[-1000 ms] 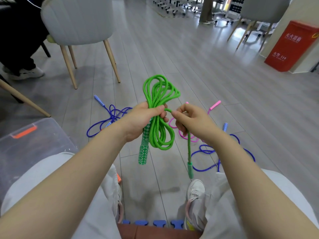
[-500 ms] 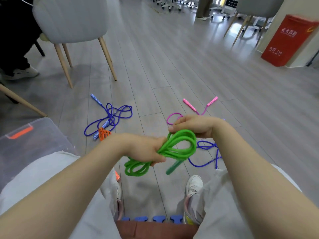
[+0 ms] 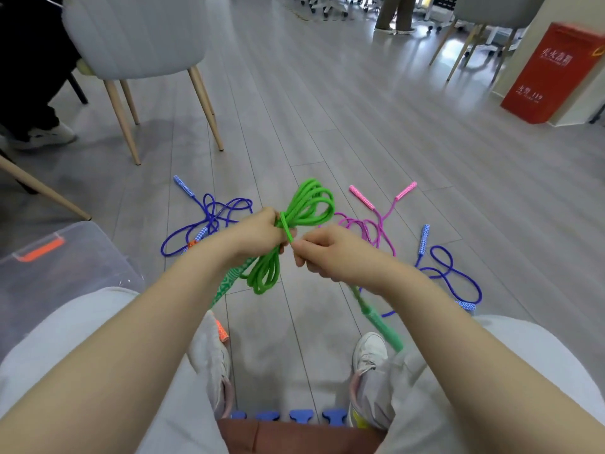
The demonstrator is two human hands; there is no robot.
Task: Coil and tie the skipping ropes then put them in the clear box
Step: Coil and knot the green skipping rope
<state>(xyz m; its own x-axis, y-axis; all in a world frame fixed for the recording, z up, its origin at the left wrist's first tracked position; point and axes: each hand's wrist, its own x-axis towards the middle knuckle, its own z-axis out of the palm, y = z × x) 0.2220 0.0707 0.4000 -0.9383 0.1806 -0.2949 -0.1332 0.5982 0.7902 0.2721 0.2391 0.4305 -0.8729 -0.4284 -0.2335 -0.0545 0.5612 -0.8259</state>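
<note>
Head view. I log the green braided skipping rope (image 3: 309,204) as a bundle of loops gripped at its waist by the left hand (image 3: 258,232), fingers curled round it. Half a second ago the bundle lay sideways and low, with the right hand over its far end. Now it is tipped up again, loops fanning away from me, and one turn of rope crosses the waist just beside the left thumb. The right hand (image 3: 322,253) pinches the free strand close to that turn; the strand runs down under the wrist to the plain green handle (image 3: 384,327), which hangs near my right shoe. The patterned green handle (image 3: 230,281) hangs below the left hand.

My reading: the first wrap is on, so coiling is over and tying is under way; cinching remains.

The clear plastic box with an orange latch (image 3: 65,257) sits on the floor at my left, well apart from the rope. Two blue ropes (image 3: 209,217) and a pink rope (image 3: 376,221) lie loose on the floor.
</note>
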